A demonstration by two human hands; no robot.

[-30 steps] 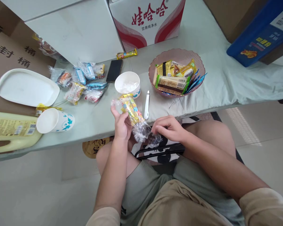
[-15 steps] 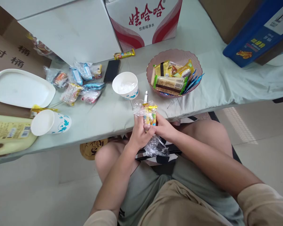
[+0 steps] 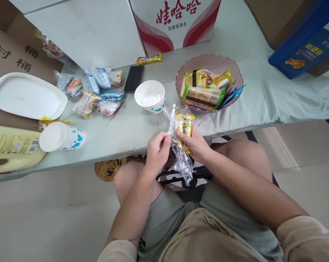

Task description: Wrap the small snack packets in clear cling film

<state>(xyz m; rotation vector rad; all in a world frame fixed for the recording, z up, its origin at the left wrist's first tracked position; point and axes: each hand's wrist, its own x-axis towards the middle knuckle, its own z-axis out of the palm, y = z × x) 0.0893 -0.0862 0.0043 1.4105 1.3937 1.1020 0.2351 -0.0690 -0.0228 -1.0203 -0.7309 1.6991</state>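
Over the table's front edge, my right hand [image 3: 196,143] is closed around yellow-wrapped snack bars [image 3: 188,127]. My left hand [image 3: 158,149] pinches the edge of a crumpled clear plastic wrapper [image 3: 183,160], which hangs between both hands toward my lap. A small white pointed object [image 3: 173,109] shows at the top of the plastic; its kind is unclear. Just beyond my hands stands a paper cup [image 3: 156,106] with clear plastic scraps in it. To its right, a pink scalloped bowl [image 3: 182,71] holds several wrapped snacks.
Several small wrapped packets [image 3: 91,83] lie left of a black phone [image 3: 134,79]. Another yellow bar [image 3: 149,59] lies by the white and red box [image 3: 177,32]. At left are a second paper cup [image 3: 74,140], a white tray [image 3: 30,96] and a yellow jug [image 3: 6,153].
My hands have moved apart. The left now pulls the plastic away to the left, while the right keeps the yellow bars. The view has shifted slightly.
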